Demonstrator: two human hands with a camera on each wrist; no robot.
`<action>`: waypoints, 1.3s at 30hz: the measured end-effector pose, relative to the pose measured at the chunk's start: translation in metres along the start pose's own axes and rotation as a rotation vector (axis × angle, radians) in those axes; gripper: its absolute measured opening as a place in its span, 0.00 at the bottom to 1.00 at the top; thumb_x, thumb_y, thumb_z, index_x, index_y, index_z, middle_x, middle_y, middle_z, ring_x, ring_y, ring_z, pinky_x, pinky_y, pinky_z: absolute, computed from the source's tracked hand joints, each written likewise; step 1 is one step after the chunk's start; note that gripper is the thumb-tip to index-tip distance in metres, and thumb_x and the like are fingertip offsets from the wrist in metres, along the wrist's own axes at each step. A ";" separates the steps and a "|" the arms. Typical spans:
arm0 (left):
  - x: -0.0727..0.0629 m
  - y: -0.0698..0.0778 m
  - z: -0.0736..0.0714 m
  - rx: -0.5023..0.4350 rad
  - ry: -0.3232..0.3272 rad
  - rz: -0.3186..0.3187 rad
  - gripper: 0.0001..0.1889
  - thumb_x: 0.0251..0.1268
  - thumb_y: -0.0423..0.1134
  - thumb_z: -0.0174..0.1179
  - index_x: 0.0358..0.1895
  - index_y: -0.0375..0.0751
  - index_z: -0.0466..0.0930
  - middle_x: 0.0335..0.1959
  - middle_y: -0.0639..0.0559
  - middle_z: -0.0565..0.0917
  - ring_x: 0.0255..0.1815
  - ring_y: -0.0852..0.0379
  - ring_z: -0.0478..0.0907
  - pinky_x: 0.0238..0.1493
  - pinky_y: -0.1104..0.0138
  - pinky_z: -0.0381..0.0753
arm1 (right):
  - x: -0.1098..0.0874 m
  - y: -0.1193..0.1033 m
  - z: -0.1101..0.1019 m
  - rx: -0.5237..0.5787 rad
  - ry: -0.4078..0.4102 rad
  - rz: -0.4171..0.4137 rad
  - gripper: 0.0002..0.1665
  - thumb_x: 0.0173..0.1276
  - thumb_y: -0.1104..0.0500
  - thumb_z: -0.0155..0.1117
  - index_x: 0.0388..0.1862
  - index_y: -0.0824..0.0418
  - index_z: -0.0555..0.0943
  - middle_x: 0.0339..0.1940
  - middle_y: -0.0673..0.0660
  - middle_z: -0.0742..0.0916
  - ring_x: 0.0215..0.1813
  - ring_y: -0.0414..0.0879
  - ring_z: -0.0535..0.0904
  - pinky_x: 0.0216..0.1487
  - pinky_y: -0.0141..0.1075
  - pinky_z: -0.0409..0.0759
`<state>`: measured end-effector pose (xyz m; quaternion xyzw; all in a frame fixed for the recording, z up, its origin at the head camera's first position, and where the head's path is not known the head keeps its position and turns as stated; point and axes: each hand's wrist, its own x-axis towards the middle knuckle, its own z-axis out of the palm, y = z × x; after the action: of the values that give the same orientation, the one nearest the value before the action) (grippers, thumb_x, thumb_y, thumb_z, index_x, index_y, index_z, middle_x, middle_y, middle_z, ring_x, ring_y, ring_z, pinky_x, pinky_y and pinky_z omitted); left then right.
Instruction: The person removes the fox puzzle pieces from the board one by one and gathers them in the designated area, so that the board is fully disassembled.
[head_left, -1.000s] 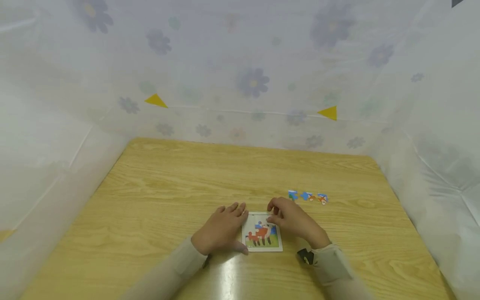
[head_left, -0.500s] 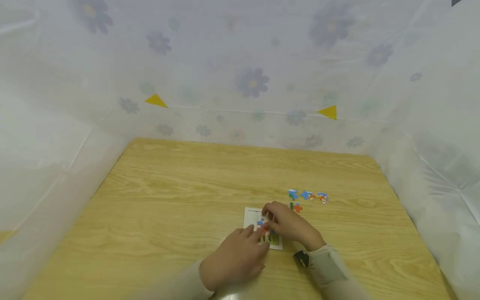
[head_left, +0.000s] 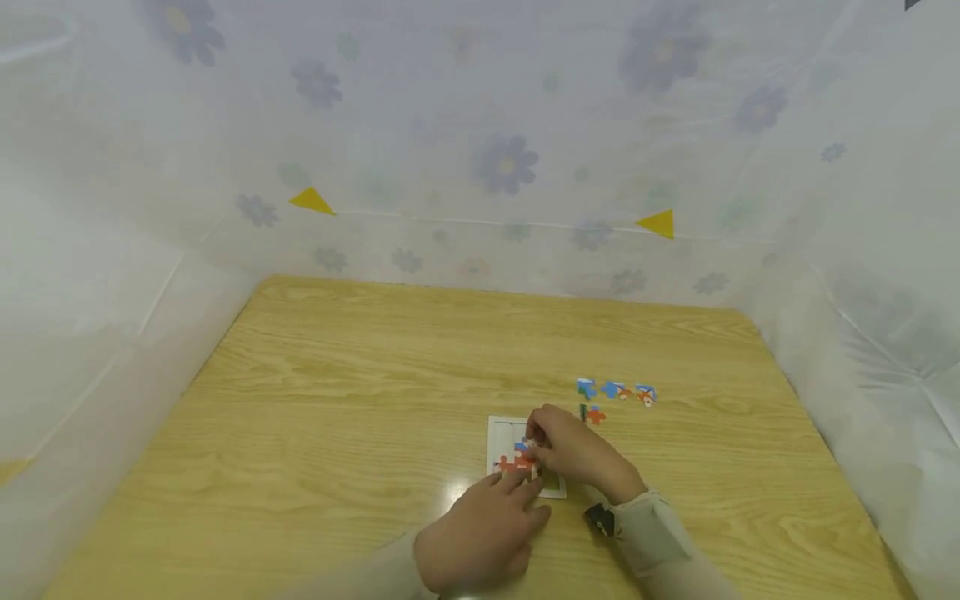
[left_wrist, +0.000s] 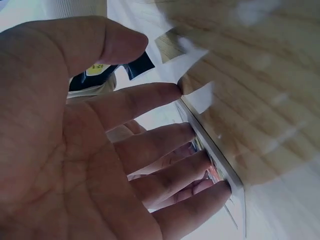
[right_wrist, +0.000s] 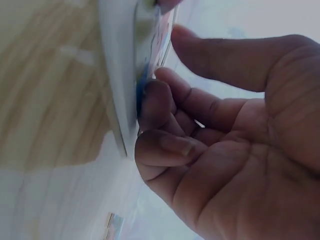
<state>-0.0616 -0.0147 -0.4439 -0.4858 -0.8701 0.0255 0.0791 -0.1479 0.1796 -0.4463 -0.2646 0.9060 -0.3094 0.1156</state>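
A small white-rimmed jigsaw tray [head_left: 491,442] lies on the table, partly filled with pieces picturing a red animal. Its upper left part shows bare white. My left hand [head_left: 483,529] covers the near edge, its long fingers [left_wrist: 192,167] straight and resting on the tray, thumb held apart. At the tray's right side my right hand [head_left: 581,457] has curled fingertips [right_wrist: 155,102] against the puzzle, with the thumb [right_wrist: 195,52] a little away from them. A red and white puzzle piece [head_left: 529,443] shows beside these fingertips; whether it is pinched is hidden.
Loose jigsaw pieces lie beyond my right hand: a blue-green one [head_left: 587,388], a blue one [head_left: 613,390], a blue and orange one [head_left: 646,395] and, nearer, a red one [head_left: 595,415]. White flower-printed sheeting [head_left: 450,167] surrounds the wooden table [head_left: 375,350].
My left hand has moved from the tray's left edge to its near edge, over the lower picture. The right hand has shifted slightly nearer, uncovering the red loose piece. The tray is turned slightly.
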 end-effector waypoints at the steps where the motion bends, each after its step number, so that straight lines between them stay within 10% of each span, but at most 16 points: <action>1: 0.000 0.000 0.000 -0.006 0.010 0.002 0.18 0.57 0.50 0.66 0.51 0.55 0.85 0.63 0.50 0.82 0.66 0.49 0.77 0.63 0.60 0.79 | 0.000 0.000 0.001 -0.001 0.003 0.007 0.07 0.69 0.67 0.70 0.38 0.62 0.78 0.35 0.51 0.79 0.37 0.42 0.73 0.37 0.35 0.77; 22: -0.002 -0.002 0.001 -0.061 -0.002 0.012 0.22 0.50 0.53 0.70 0.51 0.55 0.84 0.66 0.50 0.79 0.70 0.47 0.73 0.69 0.57 0.74 | -0.001 -0.004 0.008 -0.004 0.020 0.036 0.09 0.68 0.68 0.68 0.41 0.61 0.77 0.37 0.51 0.76 0.37 0.43 0.72 0.37 0.35 0.75; 39: 0.001 -0.003 -0.007 -0.088 -0.113 -0.016 0.27 0.61 0.57 0.66 0.62 0.53 0.82 0.71 0.49 0.77 0.72 0.47 0.71 0.70 0.57 0.73 | 0.003 0.004 0.000 0.197 -0.031 -0.009 0.10 0.72 0.74 0.60 0.45 0.63 0.72 0.31 0.52 0.81 0.32 0.43 0.76 0.32 0.32 0.76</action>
<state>-0.0634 -0.0162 -0.4364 -0.4797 -0.8773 0.0139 0.0089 -0.1521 0.1809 -0.4486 -0.2609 0.8681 -0.3933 0.1534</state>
